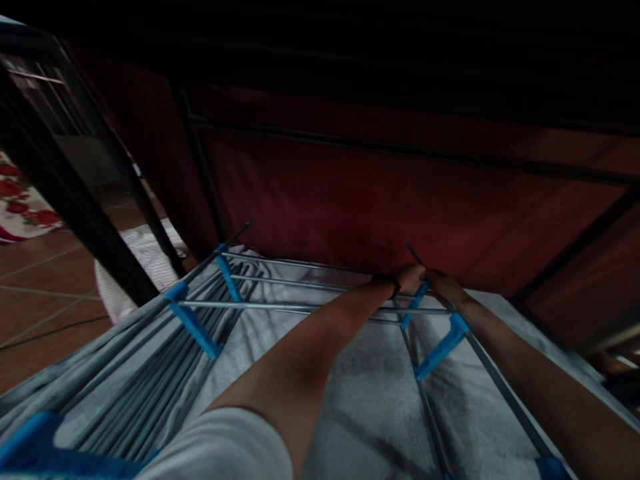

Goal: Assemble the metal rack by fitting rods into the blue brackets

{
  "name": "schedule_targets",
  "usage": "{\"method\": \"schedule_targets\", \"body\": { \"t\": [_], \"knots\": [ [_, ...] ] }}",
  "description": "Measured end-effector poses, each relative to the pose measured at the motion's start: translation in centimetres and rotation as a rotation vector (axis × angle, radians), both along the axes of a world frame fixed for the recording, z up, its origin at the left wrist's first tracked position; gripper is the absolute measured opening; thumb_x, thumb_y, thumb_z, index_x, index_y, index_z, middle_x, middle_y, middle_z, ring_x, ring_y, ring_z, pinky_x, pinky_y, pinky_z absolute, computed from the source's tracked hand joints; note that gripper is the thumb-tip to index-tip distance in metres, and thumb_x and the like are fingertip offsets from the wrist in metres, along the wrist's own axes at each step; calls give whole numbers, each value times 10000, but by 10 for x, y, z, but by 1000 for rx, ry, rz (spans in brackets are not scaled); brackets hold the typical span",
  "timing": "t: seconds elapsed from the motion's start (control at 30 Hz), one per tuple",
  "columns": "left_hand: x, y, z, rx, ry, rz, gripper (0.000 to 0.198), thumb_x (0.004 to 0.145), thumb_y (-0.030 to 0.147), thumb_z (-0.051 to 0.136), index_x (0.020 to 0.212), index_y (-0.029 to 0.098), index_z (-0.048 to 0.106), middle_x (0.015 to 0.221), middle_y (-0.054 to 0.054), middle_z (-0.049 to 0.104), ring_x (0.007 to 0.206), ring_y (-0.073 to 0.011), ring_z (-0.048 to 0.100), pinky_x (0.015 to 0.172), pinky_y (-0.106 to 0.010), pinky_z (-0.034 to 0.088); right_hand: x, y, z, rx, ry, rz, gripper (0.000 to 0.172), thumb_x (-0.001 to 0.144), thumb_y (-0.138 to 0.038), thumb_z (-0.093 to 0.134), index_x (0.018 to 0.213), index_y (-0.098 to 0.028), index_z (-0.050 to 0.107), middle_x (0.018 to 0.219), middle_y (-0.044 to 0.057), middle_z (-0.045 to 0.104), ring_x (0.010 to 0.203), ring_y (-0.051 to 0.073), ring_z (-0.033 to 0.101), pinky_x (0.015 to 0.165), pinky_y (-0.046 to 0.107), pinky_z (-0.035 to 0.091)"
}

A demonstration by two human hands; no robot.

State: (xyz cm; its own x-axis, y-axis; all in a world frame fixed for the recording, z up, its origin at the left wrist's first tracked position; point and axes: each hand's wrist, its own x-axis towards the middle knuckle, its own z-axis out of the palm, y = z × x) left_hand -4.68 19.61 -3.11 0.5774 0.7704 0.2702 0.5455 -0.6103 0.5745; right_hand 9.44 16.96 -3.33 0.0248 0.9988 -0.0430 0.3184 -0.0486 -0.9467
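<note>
At the rack's near left corner a blue bracket [30, 440] is seen, and beside it, over the rack's near edge, a white sleeve [225, 447] is passed by the left arm. The rack [300, 307], made of metal tubes and blue joints, is spread over a bed covered with a pale sheet [365, 400]. Along the rack's left side a bundle of parallel tubes [165, 387] is laid close together; whether it is joined to the rack cannot be told.

Farther on, the rack's cross rails are held apart by blue connectors [443, 347] at either end. At the rack's far right corner both hands are brought together. The left hand [413, 277], with a dark band [393, 285] at its wrist, is curled closed, apparently around the end of the rack there. The right hand [439, 281] is pressed in just beside it; its fingers are hidden, so how far they are closed, and on what, cannot be told. A thin rod [413, 253] is left jutting above them.

Behind the rack a red cloth [350, 200] is hung, crossed by a dark bar [400, 150].

A joint could be cracked or a tube bent if the corner were twisted hard. Fingers could be pinched if the rails were folded suddenly, and the cloth could be snagged by the rod's tip. On the soft sheet, the whole rack could be tipped by uneven pulling.
</note>
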Motion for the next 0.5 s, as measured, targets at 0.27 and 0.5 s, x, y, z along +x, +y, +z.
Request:
{"method": "schedule_targets", "body": {
  "t": [0.27,0.5],
  "knots": [
    [-2,-5,5,42,84,2,111,828,87,600,915,113,662,940,-125,716,868,-218,641,727,-290,461,-2,-2,-2,11,55,-35,197,793,-305,518,879,-219,673,825,81,745,724,198,714,678,292,592],
    [-37,-32,30,33,115,-19,48,803,111,663,824,153,671,949,-99,716,931,-227,643,838,-306,484,6,1,-7,20,76,-16,206,847,-356,528,909,-234,682,944,122,756,821,223,731,729,336,615]
  ]
}}
